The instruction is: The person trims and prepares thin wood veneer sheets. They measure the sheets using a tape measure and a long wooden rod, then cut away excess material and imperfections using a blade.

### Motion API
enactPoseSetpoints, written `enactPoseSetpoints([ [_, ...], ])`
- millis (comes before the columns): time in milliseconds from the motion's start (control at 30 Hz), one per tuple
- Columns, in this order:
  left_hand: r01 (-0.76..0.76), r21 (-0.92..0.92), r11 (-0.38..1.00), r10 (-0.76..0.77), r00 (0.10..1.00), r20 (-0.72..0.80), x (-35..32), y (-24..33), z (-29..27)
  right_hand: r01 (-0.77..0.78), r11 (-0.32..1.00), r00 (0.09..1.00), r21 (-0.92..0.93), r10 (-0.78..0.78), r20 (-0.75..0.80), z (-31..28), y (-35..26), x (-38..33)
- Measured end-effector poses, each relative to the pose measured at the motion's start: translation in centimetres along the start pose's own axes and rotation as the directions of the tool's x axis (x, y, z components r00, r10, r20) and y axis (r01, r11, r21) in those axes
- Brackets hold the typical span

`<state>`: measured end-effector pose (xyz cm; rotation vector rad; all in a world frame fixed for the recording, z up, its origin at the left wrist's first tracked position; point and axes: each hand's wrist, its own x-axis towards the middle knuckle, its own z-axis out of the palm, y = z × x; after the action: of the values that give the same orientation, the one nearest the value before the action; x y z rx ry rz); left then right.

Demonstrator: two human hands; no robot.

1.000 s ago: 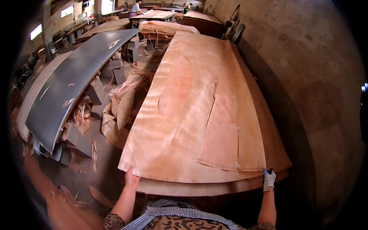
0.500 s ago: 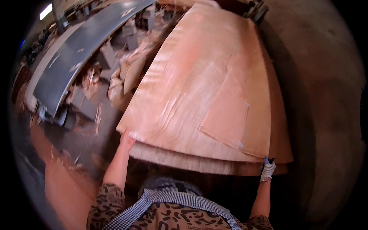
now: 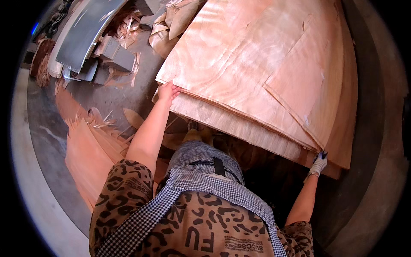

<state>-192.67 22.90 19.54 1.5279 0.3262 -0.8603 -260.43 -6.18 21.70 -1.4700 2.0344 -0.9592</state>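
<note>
A large, thin reddish wood veneer sheet [image 3: 222, 60] lies over a stack of wood sheets [image 3: 239, 127] in front of me. My bare left hand [image 3: 168, 91] grips its near left corner, with fingers along the edge. At the near right corner, my right hand [image 3: 319, 164], in a pale knitted glove with dark fingertips, pinches the edge; part of those fingers is hidden. A narrower veneer piece [image 3: 299, 92] overlaps the sheet's right side, its lower end close to my right hand. Below, the stack's edge juts out toward me.
Left of the stack, a dark grey panel [image 3: 87, 32] lies near grey blocks [image 3: 115, 53] and wood scraps [image 3: 160, 38]. A pile of loose veneer strips [image 3: 92, 150] is on the floor at lower left, beside my left arm.
The view has tilted downward, showing more of my apron and the floor scraps. Both hands keep hold of the veneer sheet's near corners. Its rippled left part looks flatter now.
</note>
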Motion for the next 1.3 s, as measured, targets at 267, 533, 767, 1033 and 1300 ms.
enactPoseSetpoints([
  [267, 0.009, 0.106, 0.994, 0.002, 0.994, -0.109, 1.4, -0.2, -1.9, -0.169, 0.976, 0.967, -0.135, 0.191, 0.167, 2.4, -3.5, -1.6],
  [533, 0.046, 0.082, 0.996, -0.027, 0.975, -0.219, 2.1, -0.2, -1.8, -0.164, 0.976, 0.974, -0.14, 0.183, 0.135, 3.3, -2.0, -2.2],
  [767, 0.043, 0.102, 0.994, -0.033, 0.995, -0.094, 1.7, -0.3, -1.1, 0.084, 0.931, 0.983, -0.356, -0.019, 0.181, 1.6, -1.3, -3.6],
  [1033, -0.606, 0.415, 0.678, 0.438, 0.787, 0.434, -7.2, -2.8, 0.8, 0.291, 0.792, 0.503, -0.537, 0.351, 0.79, -6.4, -8.4, -19.5],
  [1300, -0.945, 0.263, -0.192, 0.191, 0.226, 0.955, -10.2, -6.0, 12.4, -0.034, 0.859, 0.306, -0.51, 0.495, 0.813, -6.0, -10.1, -26.7],
])
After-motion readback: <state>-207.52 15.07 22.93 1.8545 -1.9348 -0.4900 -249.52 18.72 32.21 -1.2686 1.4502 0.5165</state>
